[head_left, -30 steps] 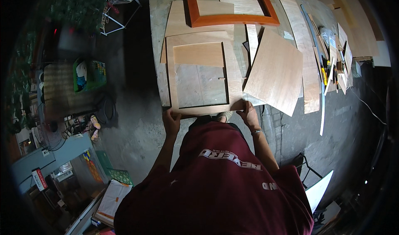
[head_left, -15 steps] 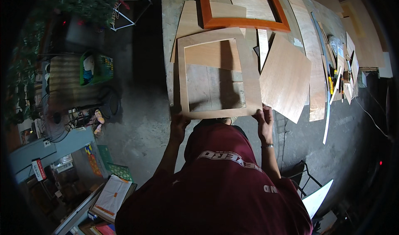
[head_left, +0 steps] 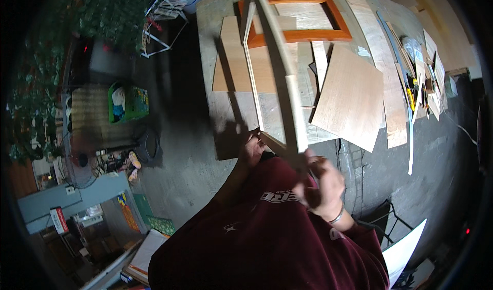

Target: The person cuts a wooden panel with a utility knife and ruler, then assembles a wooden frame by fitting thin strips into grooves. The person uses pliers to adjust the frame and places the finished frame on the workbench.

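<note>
A pale bare-wood frame (head_left: 287, 92) stands tilted up in front of me, seen nearly edge-on. My left hand (head_left: 252, 149) is closed on its lower left corner. At the lower right corner my right hand (head_left: 324, 185) grips the same frame, its fingers partly blurred. Beyond it, an orange-brown wooden frame (head_left: 318, 35) lies on the worktable (head_left: 209, 20), partly covered by the raised one. To the right rests an angular plywood piece (head_left: 352, 95), and another plywood piece (head_left: 233, 64) lies to the left.
Long wooden boards (head_left: 393, 92) lie along the table's right side, beside thin offcuts and a yellow-handled tool (head_left: 410, 99). On the left are a green basket (head_left: 112, 104) and a white metal stand (head_left: 156, 44). A white panel (head_left: 406, 254) leans at lower right.
The pale frame has swung from lying nearly flat above the table to a steep, edge-on tilt. My right hand has come nearer to my body; my left has moved rightward.
</note>
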{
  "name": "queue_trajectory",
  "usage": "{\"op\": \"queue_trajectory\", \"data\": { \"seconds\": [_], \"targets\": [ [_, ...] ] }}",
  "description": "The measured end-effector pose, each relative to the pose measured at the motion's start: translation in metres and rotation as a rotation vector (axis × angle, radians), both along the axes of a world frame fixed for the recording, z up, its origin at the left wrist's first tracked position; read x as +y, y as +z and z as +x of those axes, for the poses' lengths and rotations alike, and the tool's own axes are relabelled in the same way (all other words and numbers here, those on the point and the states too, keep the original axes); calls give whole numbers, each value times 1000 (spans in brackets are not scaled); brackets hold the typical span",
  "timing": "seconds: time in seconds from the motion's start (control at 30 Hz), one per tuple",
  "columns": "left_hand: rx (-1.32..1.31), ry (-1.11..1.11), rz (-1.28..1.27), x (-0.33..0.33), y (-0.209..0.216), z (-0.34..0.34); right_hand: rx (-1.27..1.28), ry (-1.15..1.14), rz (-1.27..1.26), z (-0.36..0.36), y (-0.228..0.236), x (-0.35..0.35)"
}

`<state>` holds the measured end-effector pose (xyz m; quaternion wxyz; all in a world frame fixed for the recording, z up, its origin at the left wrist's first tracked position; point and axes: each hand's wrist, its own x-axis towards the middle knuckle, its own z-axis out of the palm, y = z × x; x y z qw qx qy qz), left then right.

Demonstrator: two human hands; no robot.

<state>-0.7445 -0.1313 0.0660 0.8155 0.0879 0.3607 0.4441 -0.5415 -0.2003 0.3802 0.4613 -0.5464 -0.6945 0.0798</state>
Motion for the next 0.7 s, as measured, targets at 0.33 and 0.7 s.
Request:
{"op": "queue_trajectory", "data": {
  "seconds": [0.33, 0.7],
  "targets": [
    [-332, -374, -83, 39, -8, 43, -439, 240, 235, -66, 43, 52],
    [-331, -648, -96, 21, 8, 49, -545, 249, 206, -100, 45, 52]
  ]
}}
